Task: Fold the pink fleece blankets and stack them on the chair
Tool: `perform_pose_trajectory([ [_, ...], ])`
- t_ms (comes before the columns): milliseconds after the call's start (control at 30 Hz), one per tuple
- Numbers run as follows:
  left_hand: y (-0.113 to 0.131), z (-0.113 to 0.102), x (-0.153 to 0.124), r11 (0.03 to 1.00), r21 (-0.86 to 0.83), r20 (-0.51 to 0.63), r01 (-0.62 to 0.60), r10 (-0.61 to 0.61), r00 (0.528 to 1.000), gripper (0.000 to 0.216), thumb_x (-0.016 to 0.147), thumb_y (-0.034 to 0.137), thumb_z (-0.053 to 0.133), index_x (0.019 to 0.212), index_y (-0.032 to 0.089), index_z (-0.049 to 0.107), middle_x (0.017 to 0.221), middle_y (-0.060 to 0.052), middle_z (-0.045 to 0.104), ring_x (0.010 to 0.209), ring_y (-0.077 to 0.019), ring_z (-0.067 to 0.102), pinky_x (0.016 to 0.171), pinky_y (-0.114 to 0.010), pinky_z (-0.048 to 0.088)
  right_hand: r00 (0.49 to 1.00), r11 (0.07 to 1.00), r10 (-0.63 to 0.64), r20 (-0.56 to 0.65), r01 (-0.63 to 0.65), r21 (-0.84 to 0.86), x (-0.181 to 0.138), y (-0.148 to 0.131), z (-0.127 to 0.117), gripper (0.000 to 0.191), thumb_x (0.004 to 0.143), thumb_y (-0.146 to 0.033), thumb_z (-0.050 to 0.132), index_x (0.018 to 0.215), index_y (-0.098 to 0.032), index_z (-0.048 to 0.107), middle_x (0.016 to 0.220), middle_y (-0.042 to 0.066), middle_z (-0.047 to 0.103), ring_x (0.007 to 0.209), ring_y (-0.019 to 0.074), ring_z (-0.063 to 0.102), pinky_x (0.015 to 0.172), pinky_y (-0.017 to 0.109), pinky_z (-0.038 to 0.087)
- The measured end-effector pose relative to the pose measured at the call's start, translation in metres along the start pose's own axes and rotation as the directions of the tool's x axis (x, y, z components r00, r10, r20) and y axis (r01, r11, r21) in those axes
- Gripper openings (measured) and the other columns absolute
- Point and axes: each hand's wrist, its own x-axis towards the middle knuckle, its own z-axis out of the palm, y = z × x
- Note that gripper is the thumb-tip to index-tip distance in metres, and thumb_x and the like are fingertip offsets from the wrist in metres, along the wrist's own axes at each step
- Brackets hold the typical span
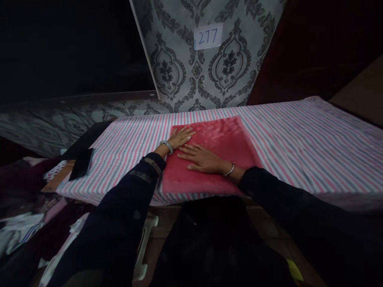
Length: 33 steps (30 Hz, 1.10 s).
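A red, plush-looking square of cloth (227, 139) lies flat on a table spread with a striped pink, grey and white sheet (293, 135). My left hand (180, 137) rests palm down on the cloth's left part, fingers spread, with a bangle at the wrist. Just nearer to me and to the right, my right hand (205, 158) lies flat on the cloth's middle, its fingers stretched to the left. Neither hand grips anything. Smudged, brushed-looking marks show on the cloth's far part.
A dark phone (81, 164) lies at the table's left end. Clothes (22, 227) are heaped at the lower left. A large dark screen (74, 48) stands at the back left, and a paper marked 277 (208, 36) is on the patterned wall. Below the table is a white stool (145, 247).
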Motion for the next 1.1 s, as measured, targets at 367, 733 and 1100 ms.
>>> perform_pose_trajectory([
  [367, 0.002, 0.011, 0.000, 0.999, 0.050, -0.048, -0.009, 0.011, 0.999, 0.058, 0.105, 0.045, 0.022, 0.161, 0.034, 0.033, 0.173, 0.001, 0.021, 0.160, -0.0318, 0.010, 0.125, -0.064, 0.003, 0.978, 0.985, -0.174, 0.120, 0.172, 0.027, -0.060, -0.066, 0.037, 0.063, 0.105, -0.053, 0.049, 0.162, -0.030, 0.034, 0.171, 0.003, 0.023, 0.160, 0.0269, 0.005, 0.129, 0.054, 0.007],
  [733, 0.019, -0.016, -0.007, 0.995, 0.099, 0.018, 0.000, -0.002, 1.000, 0.060, 0.104, 0.045, 0.027, 0.163, 0.034, 0.029, 0.173, -0.001, 0.020, 0.160, -0.0327, 0.008, 0.123, -0.068, -0.002, 0.966, 0.969, -0.245, 0.081, 0.242, 0.050, -0.040, -0.089, 0.004, 0.063, 0.106, -0.047, 0.047, 0.163, -0.025, 0.031, 0.169, 0.008, 0.030, 0.159, 0.0235, 0.016, 0.129, 0.051, 0.014],
  [1100, 0.007, -0.002, -0.011, 0.998, 0.050, 0.060, 0.036, -0.039, 0.997, 0.060, 0.104, 0.040, 0.030, 0.163, 0.036, 0.025, 0.174, 0.002, 0.012, 0.161, -0.0305, 0.004, 0.124, -0.067, 0.001, 0.993, 0.990, -0.108, 0.043, 0.111, -0.083, 0.044, -0.029, 0.023, 0.061, 0.106, -0.051, 0.044, 0.158, -0.020, 0.042, 0.163, 0.012, 0.041, 0.156, 0.0321, 0.023, 0.126, 0.060, 0.015],
])
